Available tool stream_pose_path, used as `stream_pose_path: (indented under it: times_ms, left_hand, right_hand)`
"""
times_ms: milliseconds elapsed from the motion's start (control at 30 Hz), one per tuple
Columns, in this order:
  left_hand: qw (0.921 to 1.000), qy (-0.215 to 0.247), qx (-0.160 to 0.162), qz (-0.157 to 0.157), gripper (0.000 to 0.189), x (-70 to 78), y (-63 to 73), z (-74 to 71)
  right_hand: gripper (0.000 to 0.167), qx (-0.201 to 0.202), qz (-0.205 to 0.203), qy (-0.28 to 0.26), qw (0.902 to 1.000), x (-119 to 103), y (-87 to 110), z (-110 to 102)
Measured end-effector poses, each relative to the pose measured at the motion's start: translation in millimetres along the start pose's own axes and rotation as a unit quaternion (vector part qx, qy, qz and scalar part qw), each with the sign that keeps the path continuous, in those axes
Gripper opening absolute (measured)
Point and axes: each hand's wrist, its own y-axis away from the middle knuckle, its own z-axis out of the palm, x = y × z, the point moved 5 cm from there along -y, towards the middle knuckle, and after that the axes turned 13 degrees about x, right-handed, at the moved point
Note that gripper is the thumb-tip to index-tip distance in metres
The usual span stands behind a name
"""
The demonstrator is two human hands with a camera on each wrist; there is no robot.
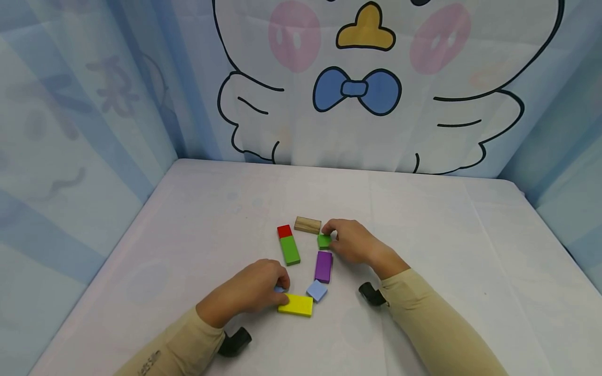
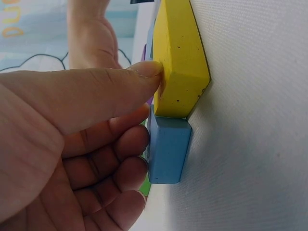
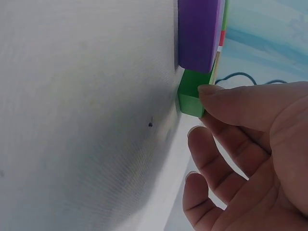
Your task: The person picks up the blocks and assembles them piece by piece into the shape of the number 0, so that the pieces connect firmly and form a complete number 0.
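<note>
My left hand is low at the near left of a ring of small blocks. Its thumb touches the yellow block, while its curled fingers are at a blue block against the yellow one's end. In the head view that blue block is mostly hidden under the fingers. At the ring's far right, my right hand pinches a small green block between thumb and index finger, its other fingers loosely bent. The green block lies at the end of a purple block.
A second blue block sits turned at an angle between yellow and purple. At the ring's back lies a wooden block; on its left, a red block meets a longer green block. Printed cloth hangs behind the white table.
</note>
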Motion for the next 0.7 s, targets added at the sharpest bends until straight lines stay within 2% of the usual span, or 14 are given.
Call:
stream_pose_path:
  times_ms: [700]
  left_hand:
    - [1.0000, 0.005, 0.002, -0.002, 0.018, -0.2, 1.1, -0.3]
  right_hand:
    - [0.028, -0.006, -0.006, -0.001, 1.0000, 0.4, 2.5, 1.6]
